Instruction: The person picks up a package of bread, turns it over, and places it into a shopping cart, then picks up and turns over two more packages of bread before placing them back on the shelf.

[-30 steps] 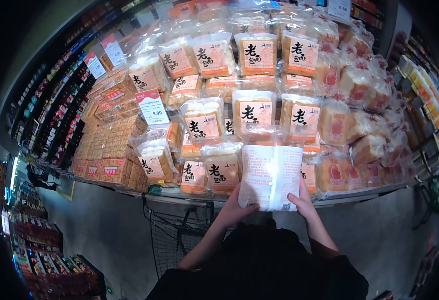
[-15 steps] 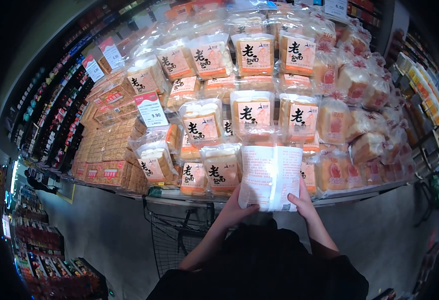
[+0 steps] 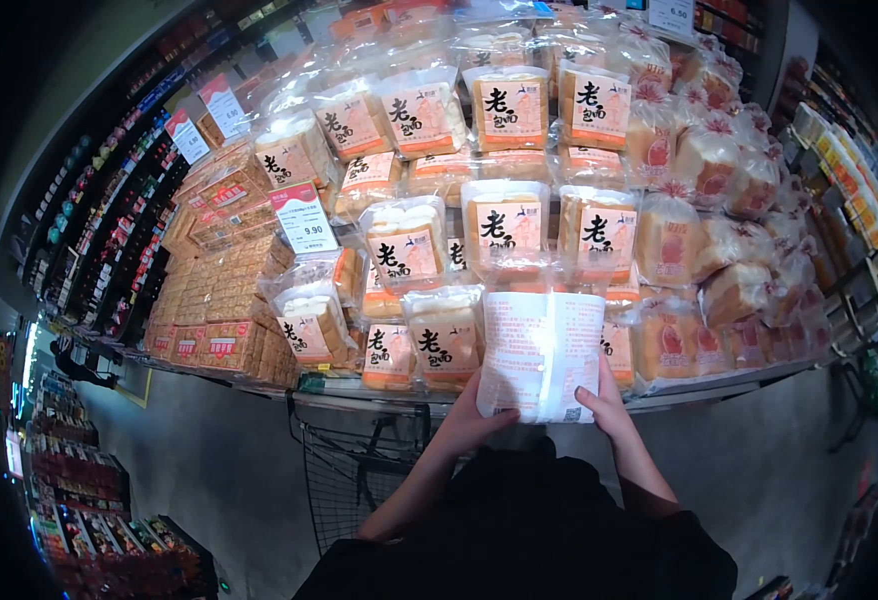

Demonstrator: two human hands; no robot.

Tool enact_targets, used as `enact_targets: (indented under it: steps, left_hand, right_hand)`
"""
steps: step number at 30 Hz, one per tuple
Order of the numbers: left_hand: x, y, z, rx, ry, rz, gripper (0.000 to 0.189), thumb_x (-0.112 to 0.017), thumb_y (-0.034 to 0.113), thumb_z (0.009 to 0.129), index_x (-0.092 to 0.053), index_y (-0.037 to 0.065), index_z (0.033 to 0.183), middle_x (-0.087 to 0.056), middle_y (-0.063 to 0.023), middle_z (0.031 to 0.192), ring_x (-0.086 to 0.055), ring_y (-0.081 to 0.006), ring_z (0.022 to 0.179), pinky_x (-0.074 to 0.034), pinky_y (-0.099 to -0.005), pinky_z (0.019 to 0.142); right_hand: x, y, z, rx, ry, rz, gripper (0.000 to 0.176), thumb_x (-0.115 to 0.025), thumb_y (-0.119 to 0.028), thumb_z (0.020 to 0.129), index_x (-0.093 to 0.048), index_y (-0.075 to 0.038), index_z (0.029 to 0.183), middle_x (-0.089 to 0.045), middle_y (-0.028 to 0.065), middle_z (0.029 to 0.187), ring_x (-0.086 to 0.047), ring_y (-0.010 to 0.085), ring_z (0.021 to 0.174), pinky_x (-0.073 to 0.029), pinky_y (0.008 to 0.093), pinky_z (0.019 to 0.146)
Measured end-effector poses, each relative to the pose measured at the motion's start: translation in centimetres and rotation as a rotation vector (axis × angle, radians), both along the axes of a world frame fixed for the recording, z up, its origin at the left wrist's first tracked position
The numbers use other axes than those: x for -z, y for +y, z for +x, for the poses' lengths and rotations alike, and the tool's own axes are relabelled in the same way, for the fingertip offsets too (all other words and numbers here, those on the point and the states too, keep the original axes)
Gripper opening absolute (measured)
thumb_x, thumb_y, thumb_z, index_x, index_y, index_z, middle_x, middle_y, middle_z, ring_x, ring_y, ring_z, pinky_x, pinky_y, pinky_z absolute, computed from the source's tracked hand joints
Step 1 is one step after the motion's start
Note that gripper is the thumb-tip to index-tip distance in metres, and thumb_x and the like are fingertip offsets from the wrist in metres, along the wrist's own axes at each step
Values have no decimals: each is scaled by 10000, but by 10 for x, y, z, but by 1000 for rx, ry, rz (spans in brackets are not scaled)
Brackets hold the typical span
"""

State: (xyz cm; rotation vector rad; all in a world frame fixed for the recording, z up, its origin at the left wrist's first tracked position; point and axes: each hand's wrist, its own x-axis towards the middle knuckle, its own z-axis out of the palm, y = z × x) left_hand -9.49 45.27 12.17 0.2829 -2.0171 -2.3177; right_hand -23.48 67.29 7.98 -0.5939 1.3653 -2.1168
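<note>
Between my two hands is a bag of bread (image 3: 542,350), its white printed back with a centre seam turned up towards me. My left hand (image 3: 481,412) is closed round its lower left corner, thumb across the front. On the lower right edge, my right hand (image 3: 605,402) grips it the same way; the fingers behind the bag are hidden. Just beyond it stand bags of bread with orange labels (image 3: 505,225), stacked in rows. One such bag (image 3: 442,338) lies directly left of the held one.
Boxed brown packs (image 3: 214,285) are piled at the left of the display, near a 9.90 price card (image 3: 305,220). Loaves in clear tied bags (image 3: 737,240) fill its right side. A wire shopping cart (image 3: 344,470) stands below the display edge, left of my body.
</note>
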Motion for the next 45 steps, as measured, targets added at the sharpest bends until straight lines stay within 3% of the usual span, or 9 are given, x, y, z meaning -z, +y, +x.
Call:
enact_targets:
  steps: [23,26,28,35,37,40,41,43,45]
  left_hand:
    - [-3,0,0,22,-43,5,755,-770,104,822,-347,16,1440,-533,-110,1332,-495,-194,1243,-410,-382,1051]
    - [1,-2,-1,37,-26,-33,796,-766,108,829,-301,23,1469,-537,-89,1303,-539,-155,1147,-499,-318,915]
    - [0,-1,-2,34,-23,-45,797,-769,112,826,-303,20,1466,-532,-94,1314,-531,-160,1166,-488,-334,942]
    - [11,-5,2,11,52,22,794,-785,130,810,-333,19,1452,-539,-111,1332,-503,-210,1251,-416,-383,1051]
    - [17,-14,5,97,33,292,788,-792,218,816,-357,30,1446,-538,-114,1341,-511,-226,1254,-424,-385,1050]
    - [46,-16,5,283,12,643,786,-751,389,844,-382,50,1449,-518,-124,1387,-505,-258,1280,-419,-423,1065]
    - [59,-14,4,356,8,750,792,-728,453,856,-389,57,1453,-508,-128,1409,-500,-270,1293,-415,-441,1072]
    - [79,3,4,451,-26,977,810,-668,534,868,-386,66,1466,-476,-130,1451,-472,-285,1326,-390,-484,1090]
    - [88,18,-1,580,-31,1142,833,-583,604,892,-348,84,1500,-434,-131,1498,-422,-305,1374,-336,-544,1119]
  right_hand:
    - [-7,1,2,5,-12,8,1017,-779,-220,827,-100,-6,1553,-369,137,1500,-367,220,1384,-289,360,1134]
    - [-6,1,1,4,-21,3,1018,-781,-216,825,-101,-6,1553,-368,138,1501,-366,220,1384,-288,359,1135]
    - [-7,1,1,4,-32,2,1027,-788,-215,818,-103,-4,1553,-363,140,1504,-362,220,1386,-287,357,1134]
    - [-20,-2,-7,-32,-183,-156,746,-552,-314,970,-172,-8,1534,-367,126,1514,-374,234,1388,-322,392,1135]
    - [-35,-1,-4,-83,-89,-382,679,-378,-497,1036,-284,-12,1503,-420,130,1485,-428,246,1353,-378,417,1105]
    - [3,10,-15,-135,-309,-245,676,-493,-400,1015,-229,-62,1537,-361,133,1526,-382,244,1394,-341,393,1138]
    - [13,10,-17,-107,-200,170,695,-459,-501,1002,-284,-69,1518,-419,128,1494,-421,250,1368,-364,409,1126]
    - [14,1,-12,-155,-176,349,682,-466,-485,1004,-290,-69,1514,-429,127,1484,-428,250,1362,-367,411,1124]
    - [7,-10,0,-239,-394,-124,668,-472,-469,1005,-297,-68,1510,-439,127,1475,-435,249,1356,-370,413,1123]
